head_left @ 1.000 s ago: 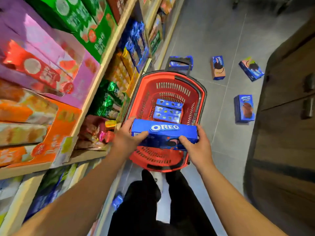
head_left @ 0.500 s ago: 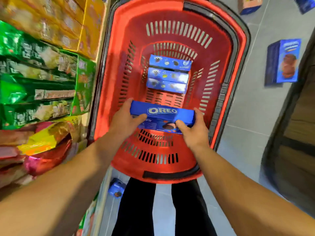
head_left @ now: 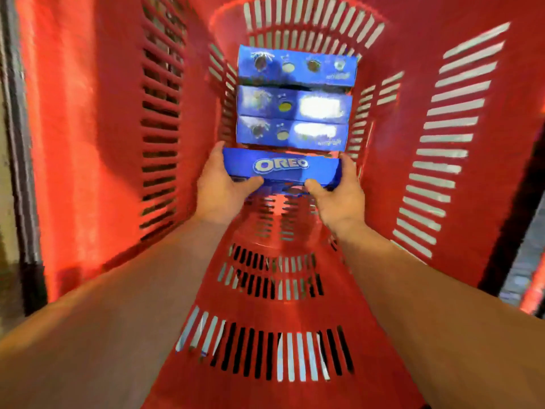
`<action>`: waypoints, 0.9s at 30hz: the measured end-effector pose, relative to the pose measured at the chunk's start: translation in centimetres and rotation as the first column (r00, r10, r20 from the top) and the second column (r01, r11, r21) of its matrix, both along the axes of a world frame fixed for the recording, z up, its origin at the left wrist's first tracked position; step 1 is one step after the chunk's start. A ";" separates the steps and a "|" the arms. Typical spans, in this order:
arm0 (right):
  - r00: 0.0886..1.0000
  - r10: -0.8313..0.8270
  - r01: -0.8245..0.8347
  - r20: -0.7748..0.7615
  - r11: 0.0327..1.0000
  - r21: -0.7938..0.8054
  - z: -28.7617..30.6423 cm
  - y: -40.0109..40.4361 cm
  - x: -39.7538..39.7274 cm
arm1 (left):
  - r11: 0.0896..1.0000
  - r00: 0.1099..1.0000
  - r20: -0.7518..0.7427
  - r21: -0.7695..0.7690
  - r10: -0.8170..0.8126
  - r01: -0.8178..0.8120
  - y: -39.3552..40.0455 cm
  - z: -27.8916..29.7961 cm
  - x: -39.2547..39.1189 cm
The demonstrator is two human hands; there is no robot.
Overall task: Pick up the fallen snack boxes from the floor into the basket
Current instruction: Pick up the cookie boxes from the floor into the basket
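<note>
A blue Oreo box (head_left: 281, 167) is being gripped at its ends by the left hand (head_left: 219, 187) and right hand (head_left: 339, 193). It is being held deep inside the red basket (head_left: 88, 128), just beside three blue boxes (head_left: 293, 98) lying in a row.

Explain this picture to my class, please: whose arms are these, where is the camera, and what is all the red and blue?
There is no machine here, only a person wearing a camera on the head, which looks down along both arms. The red all round is a slotted plastic shopping basket seen from inside. Three blue snack boxes already lie in a row on its floor. The left hand and the right hand grip the ends of a fourth, the Oreo box, right beside that row.
</note>
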State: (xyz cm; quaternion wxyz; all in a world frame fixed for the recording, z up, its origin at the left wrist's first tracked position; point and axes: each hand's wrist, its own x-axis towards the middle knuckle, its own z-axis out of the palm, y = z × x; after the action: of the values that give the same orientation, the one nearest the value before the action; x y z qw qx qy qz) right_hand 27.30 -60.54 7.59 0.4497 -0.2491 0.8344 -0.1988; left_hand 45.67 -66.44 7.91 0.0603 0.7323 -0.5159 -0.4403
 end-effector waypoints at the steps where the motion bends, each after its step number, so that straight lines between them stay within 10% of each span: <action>1: 1.000 -0.007 0.007 -0.021 1.000 -0.013 -0.6 0.0 0.0 | 1.000 1.000 -0.002 -0.023 -0.005 0.005 0.0 -0.9 -0.3; 14: 0.984 0.060 -0.067 -0.168 0.997 -0.036 -5.8 -0.3 -0.4 | 0.993 0.997 0.069 -0.110 0.036 -0.028 0.7 -7.6 -2.5; 27: 0.820 0.551 -0.563 -0.152 0.825 -0.045 23.0 4.4 -3.1 | 0.970 0.970 0.040 -0.027 -0.239 0.240 4.3 22.8 -5.3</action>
State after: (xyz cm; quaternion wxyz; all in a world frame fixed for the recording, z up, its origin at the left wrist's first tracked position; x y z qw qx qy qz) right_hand 24.23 -56.09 30.59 0.4205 -0.5141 0.7435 -0.0781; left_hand 40.41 -62.11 30.75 0.0087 0.6717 -0.6083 -0.4228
